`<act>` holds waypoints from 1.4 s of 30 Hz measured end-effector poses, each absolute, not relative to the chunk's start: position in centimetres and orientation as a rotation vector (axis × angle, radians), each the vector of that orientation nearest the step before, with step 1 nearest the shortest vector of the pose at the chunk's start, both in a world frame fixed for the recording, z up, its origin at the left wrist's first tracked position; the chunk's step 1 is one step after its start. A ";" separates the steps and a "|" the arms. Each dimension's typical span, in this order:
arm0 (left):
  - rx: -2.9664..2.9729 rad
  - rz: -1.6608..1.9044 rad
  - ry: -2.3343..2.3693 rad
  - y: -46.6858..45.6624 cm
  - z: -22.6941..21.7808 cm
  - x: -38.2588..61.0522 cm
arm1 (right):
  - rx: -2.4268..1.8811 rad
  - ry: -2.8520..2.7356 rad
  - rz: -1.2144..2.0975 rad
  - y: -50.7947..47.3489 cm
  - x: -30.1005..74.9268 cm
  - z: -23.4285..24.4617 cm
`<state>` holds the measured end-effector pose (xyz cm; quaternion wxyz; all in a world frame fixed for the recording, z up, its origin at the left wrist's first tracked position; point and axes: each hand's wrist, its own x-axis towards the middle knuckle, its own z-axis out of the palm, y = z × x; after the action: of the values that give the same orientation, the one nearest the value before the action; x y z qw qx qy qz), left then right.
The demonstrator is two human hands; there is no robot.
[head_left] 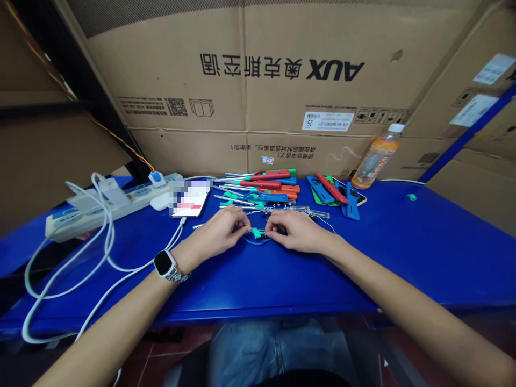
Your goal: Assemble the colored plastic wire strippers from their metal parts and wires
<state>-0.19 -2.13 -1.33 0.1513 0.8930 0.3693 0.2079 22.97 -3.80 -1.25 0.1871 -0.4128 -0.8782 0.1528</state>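
Note:
My left hand (220, 232) and my right hand (296, 231) meet over the blue table (403, 252), both with fingers pinched closed. Between them sits a small teal-handled tool (257, 233) with a thin blue wire looped under it; both hands pinch its ends. My left wrist wears a smartwatch (164, 264). Just behind the hands lies a pile of screwdrivers (262, 188) with red, blue and teal handles and bare metal shafts.
A phone (190, 199) on a white charging cable lies left of the pile, beside a white power strip (108, 201) with trailing cords. Blue, red and green flat tools (332, 191) and an orange drink bottle (374, 158) stand at right. Cardboard boxes (250, 86) wall the back.

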 end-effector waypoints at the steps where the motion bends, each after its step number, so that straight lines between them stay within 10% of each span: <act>1: 2.560 0.598 1.062 -2.1 -1.5 -0.3 | -1.160 -2.472 0.431 -3.8 23.0 -1.3; 42: 2.721 0.594 0.933 -2.9 -2.0 0.1 | -1.337 -2.458 0.360 -4.9 22.1 -0.3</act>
<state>0.13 -2.89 -2.03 0.1022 0.9215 0.3160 0.2012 22.12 -4.88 -0.32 0.1595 -0.4677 -0.8602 0.1258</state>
